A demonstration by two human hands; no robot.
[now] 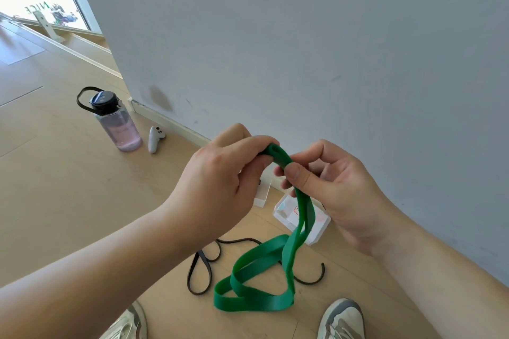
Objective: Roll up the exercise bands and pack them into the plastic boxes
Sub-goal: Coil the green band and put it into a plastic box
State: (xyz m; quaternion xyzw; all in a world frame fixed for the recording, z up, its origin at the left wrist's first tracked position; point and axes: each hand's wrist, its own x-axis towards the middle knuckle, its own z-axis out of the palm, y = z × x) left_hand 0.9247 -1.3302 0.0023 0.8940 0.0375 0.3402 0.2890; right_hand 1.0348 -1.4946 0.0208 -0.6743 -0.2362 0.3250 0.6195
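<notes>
from my seat far away, the biggest thing i see is a grey wall (303, 36) filling 12 to 3 o'clock. a wood floor (68, 187) runs from 9 down to 6.

near the middle, my left hand (220, 181) has its fingers curled and pinches the folded top of the green band (248, 303). my right hand (330, 184), just beside it at 3 o'clock, pinches the same band between thumb and first finger. the other fingers are loosely bent. the rest of the band hangs down in loose loops toward 6 o'clock.

a black band (239, 241) lies on the floor at 6. a water bottle (121, 126) stands at 9. a plastic box (316, 226) sits by the wall at 4. a clear thing (261, 195) peeks out under my left hand, maybe a second box. two shoes (341, 322) show at 6. a small white controller (154, 139) lies beside the bottle.
</notes>
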